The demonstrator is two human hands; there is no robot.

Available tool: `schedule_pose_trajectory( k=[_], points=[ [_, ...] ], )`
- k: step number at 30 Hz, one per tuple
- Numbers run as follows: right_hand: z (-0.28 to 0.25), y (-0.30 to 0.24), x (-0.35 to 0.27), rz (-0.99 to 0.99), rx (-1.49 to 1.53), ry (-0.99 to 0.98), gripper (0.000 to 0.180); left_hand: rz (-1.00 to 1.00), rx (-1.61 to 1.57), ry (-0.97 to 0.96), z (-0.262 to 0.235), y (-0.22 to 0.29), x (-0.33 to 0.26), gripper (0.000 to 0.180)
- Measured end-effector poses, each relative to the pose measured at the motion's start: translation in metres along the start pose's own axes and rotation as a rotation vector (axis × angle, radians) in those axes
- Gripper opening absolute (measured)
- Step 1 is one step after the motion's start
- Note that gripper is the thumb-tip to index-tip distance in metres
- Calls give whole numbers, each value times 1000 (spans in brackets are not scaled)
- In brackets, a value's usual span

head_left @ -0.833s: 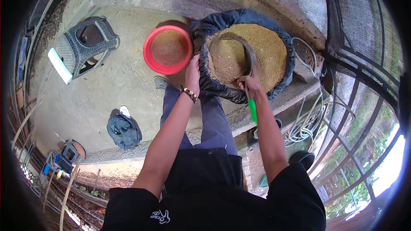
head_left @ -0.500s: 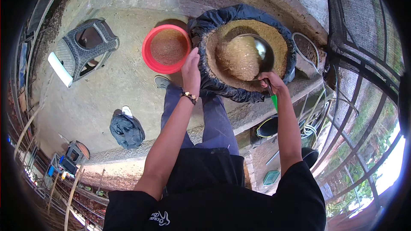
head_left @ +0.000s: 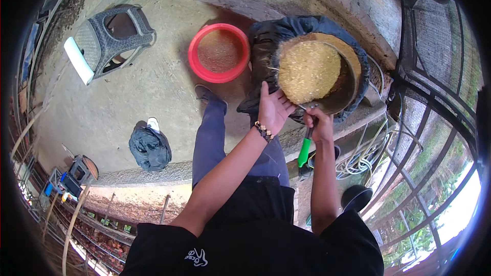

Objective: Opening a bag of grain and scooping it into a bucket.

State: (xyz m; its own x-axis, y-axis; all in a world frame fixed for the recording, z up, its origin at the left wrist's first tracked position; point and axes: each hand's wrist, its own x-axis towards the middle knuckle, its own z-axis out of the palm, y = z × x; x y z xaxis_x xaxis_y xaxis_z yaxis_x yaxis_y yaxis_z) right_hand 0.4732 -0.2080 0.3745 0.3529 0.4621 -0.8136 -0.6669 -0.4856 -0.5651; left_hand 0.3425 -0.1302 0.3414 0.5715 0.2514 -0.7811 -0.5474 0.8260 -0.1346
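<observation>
My right hand (head_left: 320,125) is closed round the handle of a dark, round pan (head_left: 349,84) with a green grip end. A mound of pale yellow, grainy feed (head_left: 309,71) fills much of the pan and is slightly blurred. Below the pan's left rim, my left hand (head_left: 275,107) is open with fingers extended; whether it touches the rim is unclear. Under the pan is a wide container lined with black plastic (head_left: 263,46), holding more of the feed and now partly hidden. To its left stands a red basin (head_left: 193,53) with brownish meal inside.
A grey plastic stool (head_left: 97,36) with a white strip on its edge is at the far left. Nearer lies a dark plastic bag (head_left: 149,149). A coiled hose (head_left: 360,158) and a black bowl-like vessel (head_left: 357,198) are at right, beside a netted frame (head_left: 434,66).
The loaded pan has moved left across the lined container, towards its left side. My left hand has gone from beside the red basin to just below the pan's rim. The view has shifted.
</observation>
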Motion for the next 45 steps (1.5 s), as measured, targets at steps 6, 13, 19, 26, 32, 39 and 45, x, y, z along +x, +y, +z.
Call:
schedule_pose_trajectory(
  k=[6,13,19,26,32,39,45],
  points=[
    [97,51,1,-269,-174,117,60,100,-181,40,-44,66,-27,85],
    [175,101,0,-699,-411,260,89,-52,-302,172,-75,115,-16,85],
    [204,115,-3,-1012,-553,307,100,-86,-271,-6,-80,143,-16,71],
    [210,117,-3,-1218,-676,305,104,116,-360,-420,-99,141,0,52],
    [147,88,7,-1330,-843,417,100,-23,-395,-650,-90,144,7,65],
    [-8,-4,63,-438,-789,1219,103,94,-121,178,-62,132,26,64],
    [-20,6,148,-193,-743,1102,109,91,49,263,-58,100,41,59]
  ],
)
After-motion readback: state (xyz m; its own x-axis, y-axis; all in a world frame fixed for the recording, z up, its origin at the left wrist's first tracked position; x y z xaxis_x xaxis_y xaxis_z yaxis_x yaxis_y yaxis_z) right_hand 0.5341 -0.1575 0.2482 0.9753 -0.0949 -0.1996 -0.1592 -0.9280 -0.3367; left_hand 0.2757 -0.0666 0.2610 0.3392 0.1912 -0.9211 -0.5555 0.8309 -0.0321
